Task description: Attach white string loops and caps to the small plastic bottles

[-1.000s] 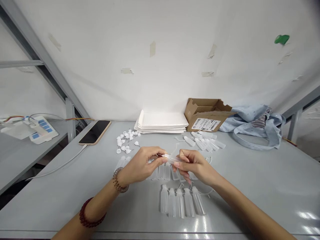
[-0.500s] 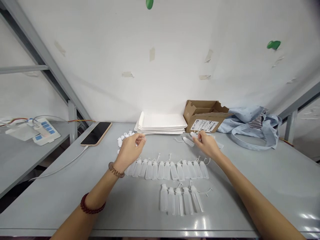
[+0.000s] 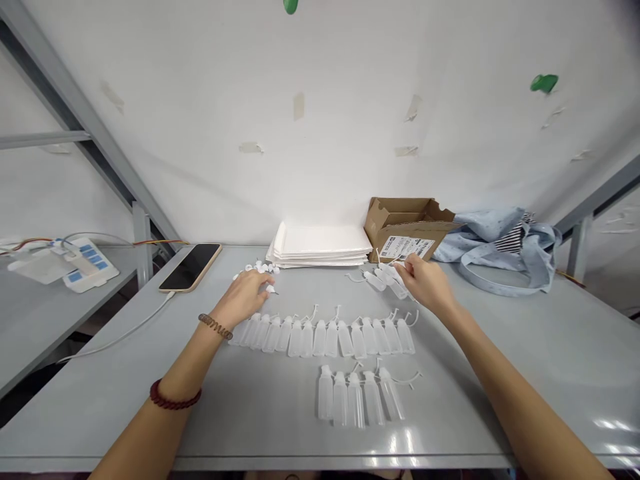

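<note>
My left hand is over the far left of the desk, its thumb and index finger closed around a small white cap with a thin dark tip. More white caps lie just beyond its fingers. My right hand is closed in a pinch at a small translucent plastic bottle, among several loose ones in front of the cardboard box; its fingers partly hide it. Between my arms lies a long row of such bottles with thin white strap-like pieces at their necks. A shorter row of bottles lies nearer me.
A stack of white envelopes lies against the wall, beside an open cardboard box. A light blue cloth bag is at the right. On the left lie a phone with its cable and a white power strip.
My left hand has moved left and down to the caps and closed on one. My right hand has shifted slightly right, among the loose bottles. The view has moved slightly.
</note>
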Available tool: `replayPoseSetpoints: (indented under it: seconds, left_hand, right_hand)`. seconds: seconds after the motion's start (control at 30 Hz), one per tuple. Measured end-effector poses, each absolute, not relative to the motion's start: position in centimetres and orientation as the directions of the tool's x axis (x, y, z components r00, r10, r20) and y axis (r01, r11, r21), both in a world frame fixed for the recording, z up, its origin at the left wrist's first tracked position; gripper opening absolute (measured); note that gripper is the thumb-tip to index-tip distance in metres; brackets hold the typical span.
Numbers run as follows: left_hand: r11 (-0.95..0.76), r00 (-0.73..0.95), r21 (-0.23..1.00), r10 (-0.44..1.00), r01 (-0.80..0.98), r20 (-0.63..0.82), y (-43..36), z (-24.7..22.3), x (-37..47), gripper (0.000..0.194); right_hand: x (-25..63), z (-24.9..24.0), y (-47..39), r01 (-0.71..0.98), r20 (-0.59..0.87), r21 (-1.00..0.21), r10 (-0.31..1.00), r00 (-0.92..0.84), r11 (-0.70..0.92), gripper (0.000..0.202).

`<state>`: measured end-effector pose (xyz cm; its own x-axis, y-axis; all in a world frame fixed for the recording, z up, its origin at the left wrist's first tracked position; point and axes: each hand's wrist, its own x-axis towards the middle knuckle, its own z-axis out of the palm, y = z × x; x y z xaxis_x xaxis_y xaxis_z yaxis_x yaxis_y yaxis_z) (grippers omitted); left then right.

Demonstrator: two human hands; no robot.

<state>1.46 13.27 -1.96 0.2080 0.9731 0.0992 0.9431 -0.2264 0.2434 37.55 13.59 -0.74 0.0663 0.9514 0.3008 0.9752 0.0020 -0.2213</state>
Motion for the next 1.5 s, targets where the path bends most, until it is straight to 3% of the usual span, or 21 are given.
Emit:
replayPoseSetpoints:
  seconds: [0.17, 0.27, 0.37, 0.43, 0.5, 0.67, 0.87, 1.23, 1.4, 1.5]
  left_hand:
    - [-0.297, 0.288, 0.205, 0.955, 0.933, 0.073, 13.3, -2.4, 2.1, 0.028]
    - [-0.308, 0.298, 0.188, 0.951, 0.933, 0.076, 13.3, -2.9, 2.3, 0.028]
    - [-0.305, 0.293, 0.181, 0.952, 0.935, 0.088, 13.3, -3.3, 2.4, 0.029]
    - [-0.304, 0.291, 0.178, 0.952, 0.936, 0.096, 13.2, -3.4, 2.4, 0.028]
    - [-0.3, 0.286, 0.175, 0.953, 0.938, 0.103, 13.1, -3.4, 2.5, 0.027]
    - [-0.276, 0.259, 0.18, 0.959, 0.944, 0.111, 13.0, -3.2, 2.7, 0.023]
    - [-0.261, 0.244, 0.196, 0.964, 0.945, 0.109, 13.0, -3.1, 2.7, 0.021]
    - [-0.199, 0.151, 0.3, 0.973, 0.933, 0.176, 12.2, -1.7, 3.5, 0.02]
    - [-0.184, 0.094, 0.446, 0.972, 0.876, 0.216, 11.6, -0.4, 4.7, 0.025]
    - [-0.213, 0.096, 0.656, 0.973, 0.724, 0.21, 11.3, -0.2, 5.3, 0.031]
  right_hand:
    - [37.2, 0.5, 12.5, 0.95, 0.347, -0.298, 0.938, 0.015, 0.095, 0.034]
    - [36.7, 1.8, 10.5, 0.838, 0.347, -0.476, 0.932, -0.102, 0.268, 0.035]
    - [36.3, 2.8, 7.0, 0.689, 0.236, -0.605, 0.916, -0.325, 0.4, 0.024]
    - [36.0, 3.0, 4.3, 0.675, 0.099, -0.579, 0.861, -0.499, 0.458, 0.022]
    - [35.9, 2.5, 2.1, 0.693, 0.048, -0.51, 0.821, -0.569, 0.51, 0.033]
    - [35.8, 0.2, -0.5, 0.685, 0.07, -0.408, 0.768, -0.636, 0.604, 0.06]
    - [35.3, -0.8, -0.7, 0.709, 0.099, -0.354, 0.778, -0.62, 0.61, 0.056]
    - [36.8, 3.1, 0.2, 0.647, 0.381, -0.326, 0.722, -0.578, 0.69, 0.057]
    - [35.0, 5.6, 3.7, 0.582, 0.555, -0.328, 0.651, -0.518, 0.744, 0.053]
    - [33.0, 5.6, 5.9, 0.526, 0.639, -0.333, 0.598, -0.484, 0.782, 0.05]
